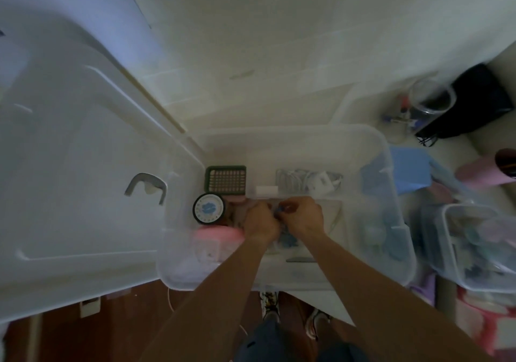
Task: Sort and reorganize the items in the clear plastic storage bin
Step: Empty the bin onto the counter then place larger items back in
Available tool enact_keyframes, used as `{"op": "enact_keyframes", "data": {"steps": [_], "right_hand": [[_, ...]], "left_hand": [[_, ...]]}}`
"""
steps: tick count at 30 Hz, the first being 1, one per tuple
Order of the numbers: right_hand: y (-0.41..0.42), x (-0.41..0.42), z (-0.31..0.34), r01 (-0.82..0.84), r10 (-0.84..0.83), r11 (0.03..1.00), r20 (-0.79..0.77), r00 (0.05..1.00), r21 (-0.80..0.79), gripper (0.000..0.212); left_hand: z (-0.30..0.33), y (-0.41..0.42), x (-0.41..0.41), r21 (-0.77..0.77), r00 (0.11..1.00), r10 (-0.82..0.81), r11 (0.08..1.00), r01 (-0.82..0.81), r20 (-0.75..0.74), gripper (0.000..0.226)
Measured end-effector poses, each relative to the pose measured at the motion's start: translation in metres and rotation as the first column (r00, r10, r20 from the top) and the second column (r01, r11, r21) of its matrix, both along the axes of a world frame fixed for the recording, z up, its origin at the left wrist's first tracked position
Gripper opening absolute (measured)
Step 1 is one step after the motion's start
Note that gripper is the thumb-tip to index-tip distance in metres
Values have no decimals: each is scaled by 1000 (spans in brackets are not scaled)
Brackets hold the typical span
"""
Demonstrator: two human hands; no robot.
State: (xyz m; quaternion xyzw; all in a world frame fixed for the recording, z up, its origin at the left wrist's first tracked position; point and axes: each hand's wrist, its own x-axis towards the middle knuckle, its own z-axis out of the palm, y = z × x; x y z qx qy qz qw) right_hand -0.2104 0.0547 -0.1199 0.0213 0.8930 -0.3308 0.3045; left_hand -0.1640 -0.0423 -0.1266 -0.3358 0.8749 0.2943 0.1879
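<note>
Your clear plastic storage bin [391,166] stands open right in front of you, its lid [69,166] tipped up at your left, and a second clear bin [480,250] with mixed contents sits just beside it on your right. Inside the main bin, the far row holds a green mesh basket [226,179] and a bundle of white cables [307,180]; a round black-rimmed container [208,208] lies at the left and a pink-lidded jar [217,234] nearer to you. Both your hands meet at the middle of the bin: your left hand [261,222] and right hand [304,216] have their grips closed together on one small bluish item [279,209], too blurred to name. It lies between your two grips, at their fingertips, with neither hand clearly nearer. Its long axis cannot be told. More bluish pieces [289,240] lie just below your wrists, so the sorting looks unfinished. Judging from this, your next move depends on which hand lets go first.
</note>
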Motion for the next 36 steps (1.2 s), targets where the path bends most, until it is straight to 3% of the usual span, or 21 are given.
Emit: {"op": "enact_keyframes", "data": {"steps": [5, 8, 11, 13, 17, 19, 21, 23, 24, 26, 31, 34, 36], "right_hand": [[3, -2, 5, -79, 79, 997, 70, 994, 1, 19], [19, -12, 20, 56, -47, 996, 142, 989, -62, 14], [48, -29, 42, 253, -186, 940, 276, 943, -230, 21], [70, -36, 63, 284, -171, 918, 373, 912, -275, 35], [100, -34, 112, 345, -171, 868, 436, 883, -357, 12], [113, -32, 131, 244, -151, 895, 262, 953, -372, 36], [119, -26, 148, 44, -49, 950, -10, 999, -309, 40], [125, -17, 172, -123, 82, 966, -180, 980, -229, 40], [127, -12, 184, -207, 158, 957, -233, 960, -203, 51], [130, -3, 204, -350, 272, 923, -372, 887, -160, 72], [141, -3, 234, -505, 291, 853, -682, 671, -132, 89], [144, -4, 250, -500, 343, 863, -808, 479, 70, 84], [147, -7, 254, -496, 331, 863, -849, 412, 96, 78]], "left_hand": [[6, -3, 3, 66, 999, -11, 998, 8, 46, 11], [6, -2, 4, 256, 994, 70, 963, -90, 83, 31], [8, 3, 8, 489, 975, 207, 844, -220, 81, 52], [24, 5, 11, 597, 954, 295, 756, -270, 57, 45], [65, 0, 15, 774, 913, 407, 567, -283, 36, 39], [96, 0, 19, 846, 890, 456, 476, -240, -4, 39], [122, 3, 24, 894, 863, 505, 399, -204, -29, 41], [149, 9, 29, 924, 860, 501, 368, -109, -98, 45], [161, 13, 30, 931, 862, 488, 362, -58, -136, 46], [184, 19, 33, 941, 860, 475, 338, 16, -186, 47], [226, 31, 35, 935, 823, 476, 309, 172, -309, 50], [239, 35, 32, 918, 786, 499, 335, 212, -364, 50], [244, 38, 31, 901, 766, 502, 367, 232, -402, 52]]}}
